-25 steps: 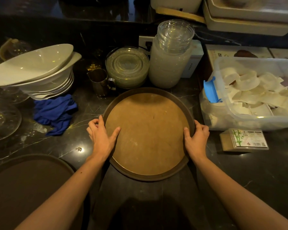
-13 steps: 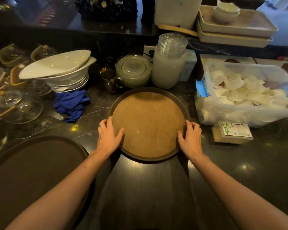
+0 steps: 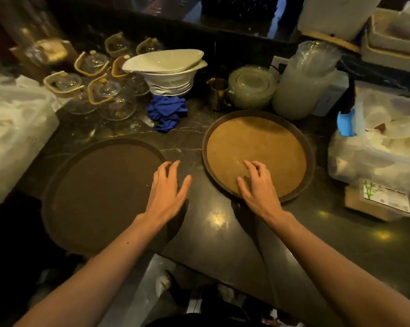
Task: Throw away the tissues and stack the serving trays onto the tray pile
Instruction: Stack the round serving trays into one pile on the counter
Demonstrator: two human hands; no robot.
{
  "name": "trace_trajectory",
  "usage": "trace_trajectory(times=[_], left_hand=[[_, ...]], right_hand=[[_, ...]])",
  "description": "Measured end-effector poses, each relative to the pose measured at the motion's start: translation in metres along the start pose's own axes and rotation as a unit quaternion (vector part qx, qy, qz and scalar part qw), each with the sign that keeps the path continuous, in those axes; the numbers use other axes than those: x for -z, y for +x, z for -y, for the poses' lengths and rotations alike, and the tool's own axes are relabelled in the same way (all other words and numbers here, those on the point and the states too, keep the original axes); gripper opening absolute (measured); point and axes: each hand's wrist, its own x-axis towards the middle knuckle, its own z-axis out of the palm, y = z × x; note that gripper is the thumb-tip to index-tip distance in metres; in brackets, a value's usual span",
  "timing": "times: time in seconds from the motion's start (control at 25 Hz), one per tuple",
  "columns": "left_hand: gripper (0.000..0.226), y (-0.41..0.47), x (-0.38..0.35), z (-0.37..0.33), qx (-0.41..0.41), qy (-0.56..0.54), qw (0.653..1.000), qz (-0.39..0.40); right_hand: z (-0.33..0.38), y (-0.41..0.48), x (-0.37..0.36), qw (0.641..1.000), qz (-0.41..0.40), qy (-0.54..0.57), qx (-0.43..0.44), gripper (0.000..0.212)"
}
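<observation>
Dark polished stone with pale veins forms the surface (image 3: 218, 237), which reflects overhead lights in small bright spots. Two round serving trays lie flat on it: a tan-lined tray (image 3: 258, 147) to the right and a larger dark-brown tray (image 3: 100, 192) to the left, apart from each other with bare stone between them. Behind them stand a stack of white bowls (image 3: 168, 74), a crumpled blue cloth (image 3: 167, 112), a metal cup (image 3: 218, 93), a stack of glass plates (image 3: 252, 87), a tall column of clear cups (image 3: 304, 83) and a cluster of glass teapots (image 3: 97, 90). A clear plastic bin (image 3: 374, 149) holding white folded tissues (image 3: 393, 128) sits at the right edge, with a small labelled box (image 3: 378, 201) in front of it. The left hand (image 3: 167, 192) is spread, palm down, over the gap beside the right rim of the dark-brown tray, gripping nothing. The right hand (image 3: 258, 185) is loosely spread with curled fingers over the near edge of the tan-lined tray; contact cannot be confirmed. Compared with half a second earlier, both hands have released the sides of the tan-lined tray and shifted left, and the view has swung left, bringing more of the dark-brown tray and the teapots into frame.
</observation>
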Motion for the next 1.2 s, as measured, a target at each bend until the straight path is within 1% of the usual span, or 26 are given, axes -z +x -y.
trace_trajectory(times=[0.16,0.28,0.4,0.48,0.64,0.88,1.04,1.2], left_hand=[[0.056,-0.032,0.039,0.038,-0.008,0.055,0.997,-0.045],[0.057,-0.055,0.069,0.073,-0.008,0.070,0.996,-0.060],[0.057,-0.084,0.100,0.120,0.001,0.085,0.993,-0.076],[0.057,-0.101,0.117,0.153,0.006,0.092,0.992,-0.085],[0.058,-0.119,0.145,0.207,0.045,0.084,0.992,-0.088],[0.060,-0.118,0.154,0.239,0.080,0.051,0.991,-0.093],[0.063,-0.098,0.147,0.251,0.119,0.035,0.989,-0.083],[0.067,-0.075,0.138,0.256,0.157,0.037,0.984,-0.080]], right_hand=[[0.060,-0.001,-0.027,0.997,0.014,-0.019,0.079,0.051],[0.105,-0.004,-0.053,0.993,0.032,-0.038,0.104,0.054],[0.147,-0.008,-0.086,0.994,0.035,-0.029,0.098,0.056],[0.170,-0.012,-0.107,0.997,0.030,-0.014,0.074,0.058],[0.203,-0.020,-0.139,0.997,0.036,-0.042,0.051,0.062],[0.215,-0.015,-0.152,0.996,0.046,-0.067,0.023,0.064],[0.203,0.007,-0.155,0.996,0.053,-0.073,-0.026,0.067],[0.185,0.035,-0.157,0.992,0.072,-0.095,-0.045,0.070]])
